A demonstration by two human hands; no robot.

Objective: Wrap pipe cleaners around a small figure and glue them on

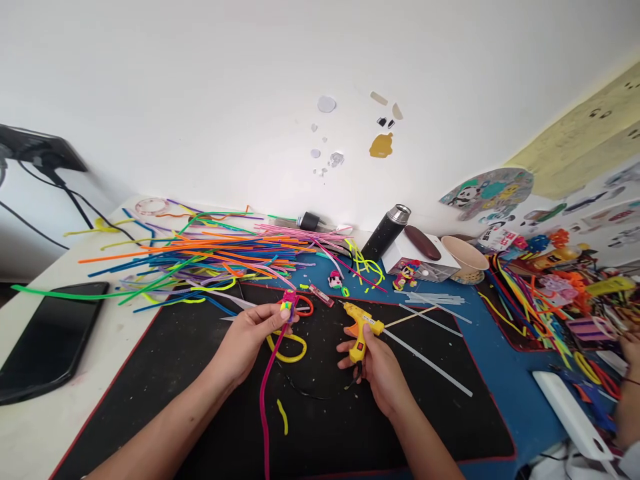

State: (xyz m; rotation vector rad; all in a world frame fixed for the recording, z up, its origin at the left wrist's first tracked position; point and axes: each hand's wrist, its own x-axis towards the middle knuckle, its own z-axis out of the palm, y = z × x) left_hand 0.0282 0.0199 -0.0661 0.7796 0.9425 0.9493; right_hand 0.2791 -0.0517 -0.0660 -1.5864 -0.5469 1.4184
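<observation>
Pinched in my left hand (255,333) is a small figure of coiled pipe cleaners (289,303), pink on top with yellow, green and purple below. A long magenta pipe cleaner (266,380) hangs from it over the black mat (200,427). My right hand (375,363) grips the handle of a yellow hot glue gun (361,323), its nozzle pointing up and left toward the figure, with a gap between them. A clear glue stick (430,363) sticks out behind the gun. Beneath the left hand lie orange-handled scissors (306,307) and a yellow pipe cleaner loop (290,350).
Loose pipe cleaners (200,253) pile across the back left, beside a black tray (50,333). Behind the mat stand a black thermos (385,233), a white box (400,250) and a bowl (465,260). Another person's hand (631,350) is at the far right, near more pipe cleaners.
</observation>
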